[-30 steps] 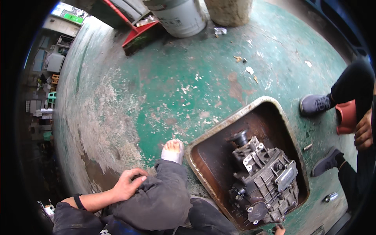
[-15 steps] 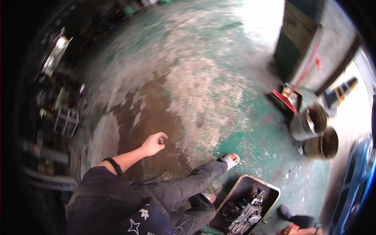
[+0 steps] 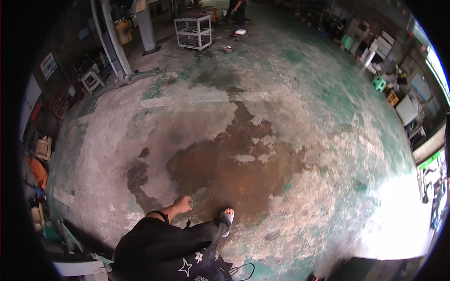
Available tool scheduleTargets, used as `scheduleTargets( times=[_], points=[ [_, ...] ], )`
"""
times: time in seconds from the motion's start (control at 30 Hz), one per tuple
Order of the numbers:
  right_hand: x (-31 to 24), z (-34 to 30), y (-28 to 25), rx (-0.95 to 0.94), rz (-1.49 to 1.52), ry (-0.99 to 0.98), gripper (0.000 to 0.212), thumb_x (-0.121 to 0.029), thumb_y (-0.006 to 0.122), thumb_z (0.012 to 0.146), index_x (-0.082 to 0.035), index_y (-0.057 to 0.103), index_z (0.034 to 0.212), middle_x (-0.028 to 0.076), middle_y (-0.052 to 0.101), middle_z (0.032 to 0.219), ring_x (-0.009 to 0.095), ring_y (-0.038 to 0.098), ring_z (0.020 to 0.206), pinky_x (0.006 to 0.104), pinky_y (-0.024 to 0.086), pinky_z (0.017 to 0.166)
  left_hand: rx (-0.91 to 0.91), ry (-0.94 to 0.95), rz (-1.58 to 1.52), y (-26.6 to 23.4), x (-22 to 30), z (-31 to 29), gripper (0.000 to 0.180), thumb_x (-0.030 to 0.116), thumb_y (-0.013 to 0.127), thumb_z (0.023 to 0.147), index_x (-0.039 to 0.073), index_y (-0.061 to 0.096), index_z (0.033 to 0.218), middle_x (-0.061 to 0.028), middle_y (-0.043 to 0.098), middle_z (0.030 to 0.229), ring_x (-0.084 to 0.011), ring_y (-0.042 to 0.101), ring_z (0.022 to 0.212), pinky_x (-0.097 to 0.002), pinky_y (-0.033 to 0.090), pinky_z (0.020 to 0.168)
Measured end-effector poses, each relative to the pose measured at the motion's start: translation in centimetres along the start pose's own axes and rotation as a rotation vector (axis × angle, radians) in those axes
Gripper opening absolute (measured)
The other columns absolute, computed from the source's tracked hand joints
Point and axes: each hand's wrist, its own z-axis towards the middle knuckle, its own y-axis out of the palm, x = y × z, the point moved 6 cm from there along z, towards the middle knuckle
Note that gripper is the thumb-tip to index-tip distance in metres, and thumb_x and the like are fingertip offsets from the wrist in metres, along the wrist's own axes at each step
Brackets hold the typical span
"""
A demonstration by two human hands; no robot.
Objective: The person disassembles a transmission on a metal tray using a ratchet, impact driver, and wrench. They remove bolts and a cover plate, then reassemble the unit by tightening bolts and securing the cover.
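My left hand (image 3: 183,204) hangs low in front of my body, with its fingers loosely curled inward. Nothing shows in its grasp, and it touches nothing. A black band (image 3: 161,215) circles my left arm above it. Below the hand spreads a wet brown patch (image 3: 225,175) on the worn green and grey floor. Just to its right is my foot in a light sandal (image 3: 228,220). My right hand is out of sight.
Far ahead stand a grey shelf trolley (image 3: 193,33) and a person in dark clothes (image 3: 239,10). A steel post (image 3: 112,42) and a white stool (image 3: 92,80) are at the far left. A green stool (image 3: 378,83) stands along the right side among stored goods.
My view has swung left, so the buckets, broom and tub of metal parts have left the picture. The trolley and posts have come in. My left hand remains curled.
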Motion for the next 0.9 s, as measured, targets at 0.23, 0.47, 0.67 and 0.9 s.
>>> scheduleTargets(
  times=[0.23, 0.47, 0.67, 0.9],
  points=[
    [-20.6, 10.0, 17.4, -0.388, -0.068, -0.12, 0.043, -0.024, 0.062, 0.094, 0.0, 0.052, 0.128, 0.016, 0.067, 0.102, 0.025, 0.067, 0.086, 0.0337, 0.056, 0.067, 0.103, 0.079, -0.457, -13.7, 6.3, 12.1, 0.029, 0.019, 0.065, 0.091, 0.002, 0.061, 0.114, -0.0123, 0.068, 0.097, -0.0191, 0.065, 0.082, -0.0353, 0.052, 0.071],
    [-48.4, 20.9, 48.5, -0.433, -0.631, -0.303, 0.025, -0.021, 0.058, 0.092, -0.004, 0.061, 0.11, 0.014, 0.069, 0.08, 0.022, 0.066, 0.059, 0.0322, 0.05, 0.047, 0.13, 0.178, -0.988, -25.4, 12.0, 26.9, 0.025, 0.019, 0.063, 0.096, 0.0, 0.059, 0.112, -0.0055, 0.062, 0.09, -0.0108, 0.059, 0.079, -0.0298, 0.05, 0.068],
    [-63.8, 22.7, 80.3, -0.506, -0.931, -0.384, 0.025, -0.021, 0.058, 0.09, -0.002, 0.063, 0.105, 0.013, 0.069, 0.08, 0.021, 0.067, 0.063, 0.0331, 0.053, 0.052, 0.53, -0.026, -1.21, -41.2, 4.7, 43.9, 0.028, 0.021, 0.066, 0.093, 0.003, 0.06, 0.114, -0.0089, 0.066, 0.089, -0.0149, 0.063, 0.07, -0.0296, 0.052, 0.062],
    [-77.0, 12.1, 125.3, -0.849, -1.11, -0.486, 0.026, -0.023, 0.067, 0.087, -0.004, 0.068, 0.104, 0.01, 0.072, 0.089, 0.017, 0.069, 0.073, 0.0301, 0.055, 0.062, 0.66, -0.636, -1.305, -45.3, -4.6, 51.7, 0.022, 0.023, 0.063, 0.088, 0.008, 0.061, 0.104, -0.0094, 0.065, 0.075, -0.0169, 0.059, 0.049, -0.0316, 0.047, 0.041]
  ],
)
